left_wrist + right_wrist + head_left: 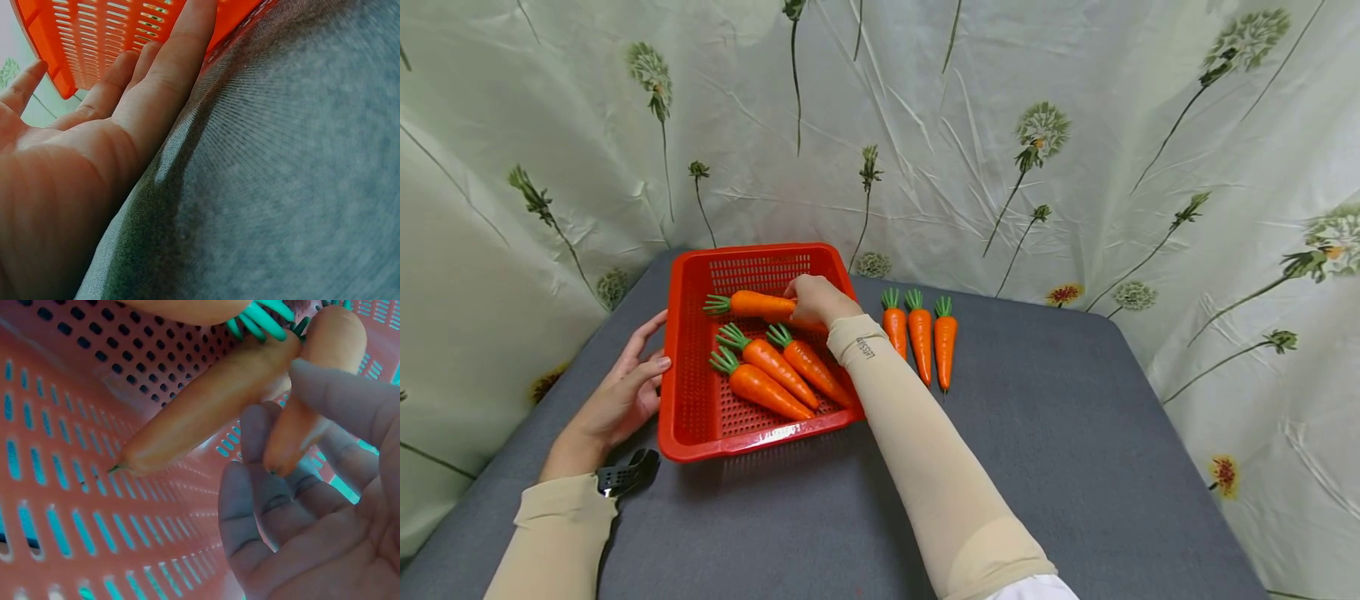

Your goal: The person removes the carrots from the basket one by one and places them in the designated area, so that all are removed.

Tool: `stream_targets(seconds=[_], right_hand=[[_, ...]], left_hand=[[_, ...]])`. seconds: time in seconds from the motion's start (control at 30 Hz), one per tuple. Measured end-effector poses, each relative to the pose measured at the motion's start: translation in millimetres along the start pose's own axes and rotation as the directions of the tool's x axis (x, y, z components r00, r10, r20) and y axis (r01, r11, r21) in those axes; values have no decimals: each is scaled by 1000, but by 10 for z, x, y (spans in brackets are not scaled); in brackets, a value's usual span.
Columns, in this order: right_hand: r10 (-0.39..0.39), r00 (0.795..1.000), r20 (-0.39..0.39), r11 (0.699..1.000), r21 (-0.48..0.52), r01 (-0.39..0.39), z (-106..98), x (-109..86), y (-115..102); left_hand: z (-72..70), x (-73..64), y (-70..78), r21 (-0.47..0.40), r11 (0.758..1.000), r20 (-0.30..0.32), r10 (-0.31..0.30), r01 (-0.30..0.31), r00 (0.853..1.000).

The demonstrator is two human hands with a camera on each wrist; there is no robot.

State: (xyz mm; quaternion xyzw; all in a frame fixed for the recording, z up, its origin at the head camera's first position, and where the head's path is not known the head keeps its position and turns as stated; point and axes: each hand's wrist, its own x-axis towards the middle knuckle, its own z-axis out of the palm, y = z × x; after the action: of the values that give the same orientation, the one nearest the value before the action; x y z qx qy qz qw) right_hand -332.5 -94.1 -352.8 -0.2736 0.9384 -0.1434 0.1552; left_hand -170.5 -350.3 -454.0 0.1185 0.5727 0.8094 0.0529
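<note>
A red plastic basket (692, 450) with slotted walls stands on the grey table and holds several orange carrots with green tops. My right hand (820, 302) reaches in at its far right part and grips a carrot (752, 303) between thumb and fingers. In the right wrist view that carrot (331, 344) slants through the grasp, above another carrot (206, 406) lying in the basket. Three carrots, one of them the front carrot (767, 392), lie side by side nearer the front. My left hand (625, 387) rests with extended fingers (165, 81) against the basket's left outer wall.
Right of the basket, three more carrots (921, 337) lie in a row on the grey table (1037, 433), tops pointing away and partly behind my right forearm. A pale curtain (940, 150) with a dandelion print hangs along the table's back and sides.
</note>
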Motion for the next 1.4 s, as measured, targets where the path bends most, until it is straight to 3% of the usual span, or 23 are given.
stream_targets(seconds=[0.4, 0.67, 0.9, 1.4], right_hand=[[2, 996, 90, 1000, -17, 0, 10, -13, -90], [-24, 983, 182, 997, -71, 38, -16, -37, -167], [-16, 972, 235, 998, -62, 31, -32, -66, -179], [-64, 966, 249, 988, 155, 25, -106, -181, -9]], left_hand=[[-4, -3, -6, -9, 1000, 8, 6, -6, 1000], [-6, -3, -8, -14, 1000, 9, 6, -5, 1000], [-7, -6, -1, 1, 1000, 0, -2, 2, 1000], [8, -8, 14, 16, 1000, -7, -6, 6, 1000]])
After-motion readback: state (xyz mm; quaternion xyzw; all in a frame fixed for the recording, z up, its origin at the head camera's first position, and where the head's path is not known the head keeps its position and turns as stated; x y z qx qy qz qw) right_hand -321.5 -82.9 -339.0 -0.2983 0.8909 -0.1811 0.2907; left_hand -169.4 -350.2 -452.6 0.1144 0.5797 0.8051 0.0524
